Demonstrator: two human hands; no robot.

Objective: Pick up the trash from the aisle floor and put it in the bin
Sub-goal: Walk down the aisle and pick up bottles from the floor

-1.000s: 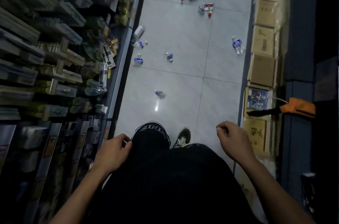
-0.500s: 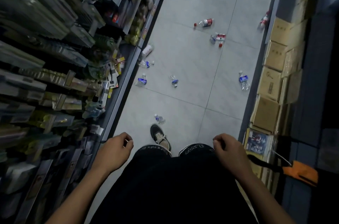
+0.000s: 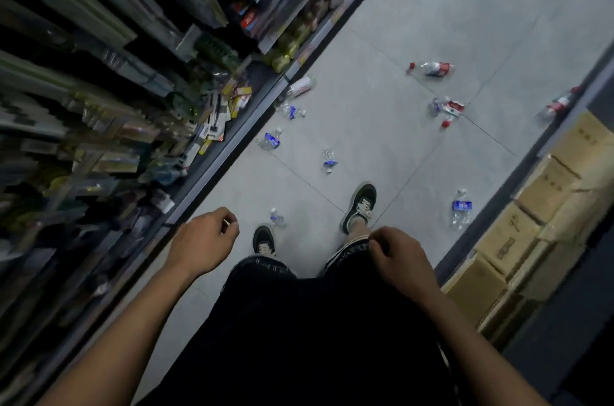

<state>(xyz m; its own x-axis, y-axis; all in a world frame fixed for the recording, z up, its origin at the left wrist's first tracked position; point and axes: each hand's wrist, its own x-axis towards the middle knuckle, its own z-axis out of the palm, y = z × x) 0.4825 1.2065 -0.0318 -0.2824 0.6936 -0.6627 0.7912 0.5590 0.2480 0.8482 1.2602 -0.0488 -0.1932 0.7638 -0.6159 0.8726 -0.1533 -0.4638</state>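
Looking down the aisle floor (image 3: 432,23), the person stands with both hands in front of the black shorts (image 3: 299,322). The left hand (image 3: 202,241) is loosely curled and holds nothing; the right hand (image 3: 400,259) is also loosely closed and empty. The trash lies scattered on the floor. A small bottle (image 3: 276,218) lies just beside the left shoe (image 3: 264,239). Beyond that shoe lie a crushed bottle (image 3: 329,160) and a blue-label bottle (image 3: 270,140) near the shelf (image 3: 133,90). Another bottle (image 3: 461,208) lies to the right, near the cardboard boxes (image 3: 531,223). Red-label bottles (image 3: 432,68) lie farther away. No bin shows here.
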